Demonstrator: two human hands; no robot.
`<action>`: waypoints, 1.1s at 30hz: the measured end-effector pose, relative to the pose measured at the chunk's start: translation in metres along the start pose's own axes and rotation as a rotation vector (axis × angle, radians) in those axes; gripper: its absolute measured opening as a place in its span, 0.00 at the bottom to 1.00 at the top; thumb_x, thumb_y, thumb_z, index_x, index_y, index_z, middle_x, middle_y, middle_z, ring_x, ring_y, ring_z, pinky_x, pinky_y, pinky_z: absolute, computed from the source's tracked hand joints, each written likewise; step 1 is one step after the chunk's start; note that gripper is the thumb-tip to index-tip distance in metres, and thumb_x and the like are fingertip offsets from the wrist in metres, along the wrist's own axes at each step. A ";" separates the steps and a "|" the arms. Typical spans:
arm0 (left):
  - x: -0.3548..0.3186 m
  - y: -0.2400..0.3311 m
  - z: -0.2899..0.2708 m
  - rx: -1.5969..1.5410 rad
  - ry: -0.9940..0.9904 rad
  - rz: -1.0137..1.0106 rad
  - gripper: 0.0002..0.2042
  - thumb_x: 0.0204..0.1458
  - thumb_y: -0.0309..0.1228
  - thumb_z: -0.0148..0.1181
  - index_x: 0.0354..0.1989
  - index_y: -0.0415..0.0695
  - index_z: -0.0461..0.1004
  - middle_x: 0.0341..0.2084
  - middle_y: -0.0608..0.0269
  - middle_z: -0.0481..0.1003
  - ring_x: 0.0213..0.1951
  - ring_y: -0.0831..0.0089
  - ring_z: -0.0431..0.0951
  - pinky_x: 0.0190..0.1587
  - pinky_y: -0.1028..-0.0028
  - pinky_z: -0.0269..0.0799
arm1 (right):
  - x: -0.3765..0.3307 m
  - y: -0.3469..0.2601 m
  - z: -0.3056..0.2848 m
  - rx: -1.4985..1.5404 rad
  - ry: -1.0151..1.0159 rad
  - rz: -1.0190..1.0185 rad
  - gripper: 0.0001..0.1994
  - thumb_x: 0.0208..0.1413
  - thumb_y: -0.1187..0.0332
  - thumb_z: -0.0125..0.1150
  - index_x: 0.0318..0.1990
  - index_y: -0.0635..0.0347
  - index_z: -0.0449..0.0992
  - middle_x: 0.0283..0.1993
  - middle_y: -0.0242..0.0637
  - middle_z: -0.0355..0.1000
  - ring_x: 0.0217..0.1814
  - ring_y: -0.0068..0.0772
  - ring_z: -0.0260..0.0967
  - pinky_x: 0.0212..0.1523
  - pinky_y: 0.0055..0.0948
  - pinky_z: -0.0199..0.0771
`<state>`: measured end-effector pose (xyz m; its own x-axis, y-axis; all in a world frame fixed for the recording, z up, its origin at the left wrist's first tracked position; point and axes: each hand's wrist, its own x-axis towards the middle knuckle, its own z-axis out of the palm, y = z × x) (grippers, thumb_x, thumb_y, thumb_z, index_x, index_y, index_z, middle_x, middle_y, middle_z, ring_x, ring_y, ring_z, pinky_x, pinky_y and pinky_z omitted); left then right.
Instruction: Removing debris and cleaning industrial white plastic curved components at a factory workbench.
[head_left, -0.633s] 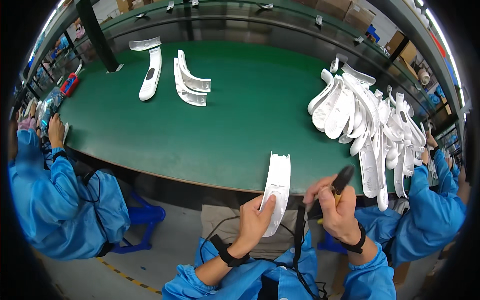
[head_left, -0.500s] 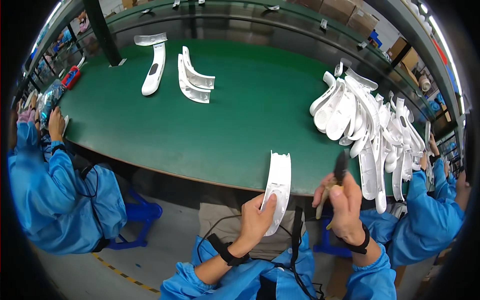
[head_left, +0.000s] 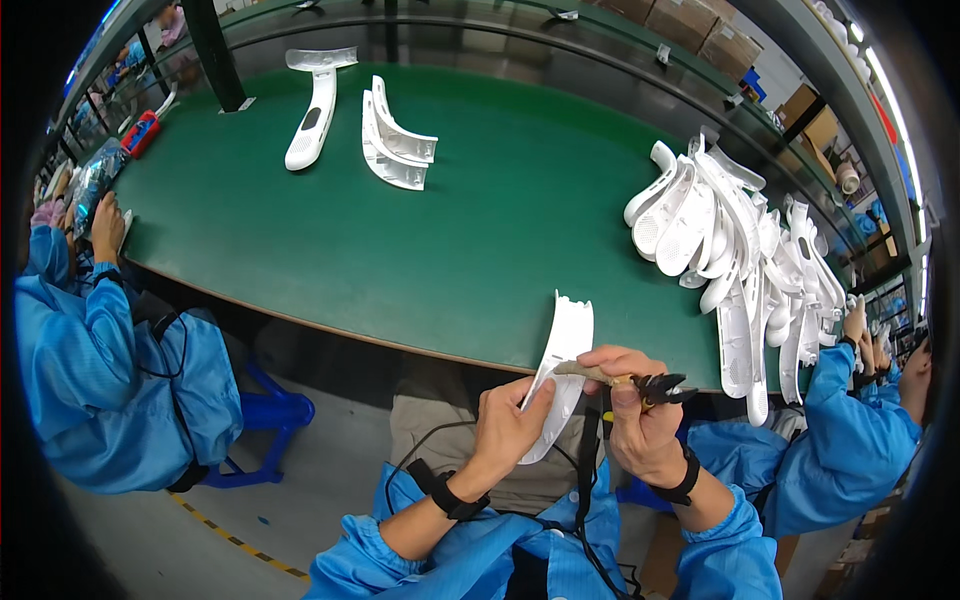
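My left hand [head_left: 506, 425] is closed round the lower part of a curved white plastic shell [head_left: 571, 328], thumb on its inner face. The shell tilts upward at the table's front edge, its toothed end over the green top. In my right hand [head_left: 645, 428] is a pair of pliers [head_left: 662, 389], the dark jaws pointing right, away from the shell. Their pale, worn handle reaches left across the shell's inner face; whether it touches there I cannot tell. The fingers hide the middle of the pliers.
A heap of white plastic shells [head_left: 740, 235] covers the table's right side. A T-shaped white piece [head_left: 313, 120] and two curved shells [head_left: 392, 150] lie at the back left. People in blue smocks sit left [head_left: 110, 390] and right [head_left: 850, 440]. The green table [head_left: 480, 230] has a curved front edge.
My right hand has come left to the shell, and the pliers have turned from jaws up to jaws right, handle over the shell. The left hand keeps its grip.
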<state>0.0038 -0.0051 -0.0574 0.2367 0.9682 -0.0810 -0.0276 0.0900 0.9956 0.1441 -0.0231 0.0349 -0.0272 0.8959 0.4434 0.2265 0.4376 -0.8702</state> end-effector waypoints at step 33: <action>0.003 0.009 -0.005 -0.018 -0.015 -0.048 0.15 0.60 0.36 0.56 0.34 0.33 0.78 0.14 0.60 0.71 0.22 0.86 0.65 0.23 0.74 0.62 | 0.013 -0.002 0.003 -0.227 -0.020 -0.184 0.06 0.57 0.78 0.57 0.41 0.69 0.72 0.39 0.49 0.77 0.38 0.41 0.76 0.37 0.30 0.77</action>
<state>-0.0008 -0.0005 -0.0488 0.2531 0.9590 -0.1278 -0.0337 0.1407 0.9895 0.1406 -0.0122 0.0420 -0.1070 0.8054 0.5829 0.4281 0.5665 -0.7041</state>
